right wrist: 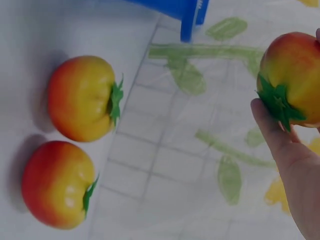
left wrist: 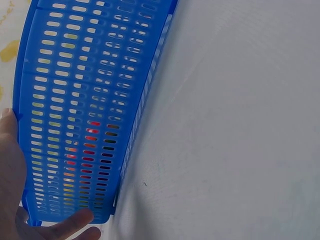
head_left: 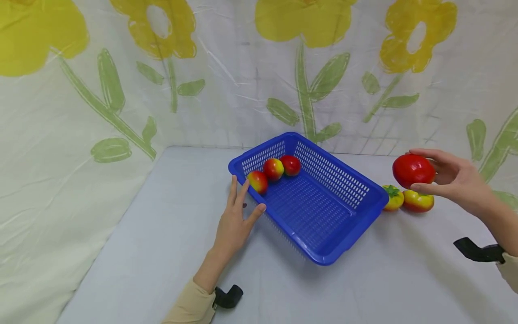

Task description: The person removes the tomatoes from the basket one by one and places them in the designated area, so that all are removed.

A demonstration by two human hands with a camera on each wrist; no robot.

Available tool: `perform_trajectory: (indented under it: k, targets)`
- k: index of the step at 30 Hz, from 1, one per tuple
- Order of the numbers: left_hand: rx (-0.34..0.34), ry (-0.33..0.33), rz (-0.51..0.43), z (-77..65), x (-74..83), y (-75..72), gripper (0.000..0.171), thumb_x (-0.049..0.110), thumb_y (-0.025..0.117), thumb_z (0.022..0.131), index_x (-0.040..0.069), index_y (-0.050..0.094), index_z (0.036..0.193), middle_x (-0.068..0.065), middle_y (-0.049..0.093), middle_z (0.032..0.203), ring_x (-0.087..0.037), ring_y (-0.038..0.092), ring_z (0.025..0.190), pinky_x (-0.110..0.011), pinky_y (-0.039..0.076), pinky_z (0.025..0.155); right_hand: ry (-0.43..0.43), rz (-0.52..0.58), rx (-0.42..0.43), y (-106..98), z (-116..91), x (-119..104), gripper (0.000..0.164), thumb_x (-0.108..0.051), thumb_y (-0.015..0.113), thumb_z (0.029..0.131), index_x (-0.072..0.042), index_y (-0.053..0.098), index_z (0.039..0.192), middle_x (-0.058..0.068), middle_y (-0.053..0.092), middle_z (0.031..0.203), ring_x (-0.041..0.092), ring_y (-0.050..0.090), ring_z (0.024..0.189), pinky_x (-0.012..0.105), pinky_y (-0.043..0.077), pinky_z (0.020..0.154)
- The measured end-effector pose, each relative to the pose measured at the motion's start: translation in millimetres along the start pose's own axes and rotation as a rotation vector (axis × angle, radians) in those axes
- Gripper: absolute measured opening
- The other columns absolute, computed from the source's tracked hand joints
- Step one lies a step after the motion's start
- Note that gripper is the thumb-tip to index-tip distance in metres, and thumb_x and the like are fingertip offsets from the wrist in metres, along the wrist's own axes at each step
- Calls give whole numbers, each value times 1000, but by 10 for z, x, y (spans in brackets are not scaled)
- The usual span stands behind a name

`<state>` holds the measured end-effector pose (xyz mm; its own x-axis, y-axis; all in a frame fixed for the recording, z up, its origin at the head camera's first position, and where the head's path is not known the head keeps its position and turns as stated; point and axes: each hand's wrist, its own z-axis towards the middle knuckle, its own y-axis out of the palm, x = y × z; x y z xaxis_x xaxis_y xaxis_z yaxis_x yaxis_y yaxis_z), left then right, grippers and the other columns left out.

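My right hand (head_left: 465, 182) holds a tomato (head_left: 413, 171) up above the table, pinched between thumb and fingers. In the right wrist view, this tomato (right wrist: 292, 80) is red and yellow with a green leafy top. Two similar tomatoes, one (head_left: 392, 198) beside the other (head_left: 418, 201), lie below it, right of the blue basket (head_left: 352, 238). With fingers spread and fairly straight, my left hand (head_left: 234, 225) touches the basket's left rim. Several round red-and-yellow fruits, among them one (head_left: 257, 182) near my fingertips, sit at the basket's left end.
The basket stands on a pale table (head_left: 162, 252), turned at an angle. Behind the table hangs a whitish sheet (head_left: 234, 90) with yellow flowers and green leaves. Black straps with a bent piece (head_left: 228, 297) are on both wrists.
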<state>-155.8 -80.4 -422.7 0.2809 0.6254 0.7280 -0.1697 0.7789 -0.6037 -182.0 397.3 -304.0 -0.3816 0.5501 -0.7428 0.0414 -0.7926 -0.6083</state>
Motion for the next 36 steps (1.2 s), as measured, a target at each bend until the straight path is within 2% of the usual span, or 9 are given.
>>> perform_trajectory:
  k: [7,14,25,36]
  targets:
    - [1,7,2,10,5,-3,79,59,55,94,24,25,158,1,0,164,-30,61,112,-40,55,75,76,-29,50,-122,-103,126,73,7,72,85,-14,45,149,-8,49,133,-3,56,105,16,51,69]
    - [12,19,-2,0,10,-6,79,57,57,94,22,27,158,-1,1,164,-31,62,110,-41,55,75,106,-63,70,-178,-201,272,72,7,73,85,-12,45,148,-11,48,130,-5,55,102,14,50,67]
    - [3,10,-9,-3,7,-3,79,57,56,94,22,26,158,0,0,164,-30,62,110,-40,55,74,255,-86,42,-297,-334,450,74,-7,72,90,-22,37,153,-13,42,131,-8,50,102,16,50,68]
    - [14,10,-10,-5,9,0,78,56,57,94,22,27,158,-2,1,164,-30,62,110,-39,55,73,302,-165,7,-360,-421,590,78,-15,75,89,-21,34,154,-16,40,127,-9,45,101,19,51,67]
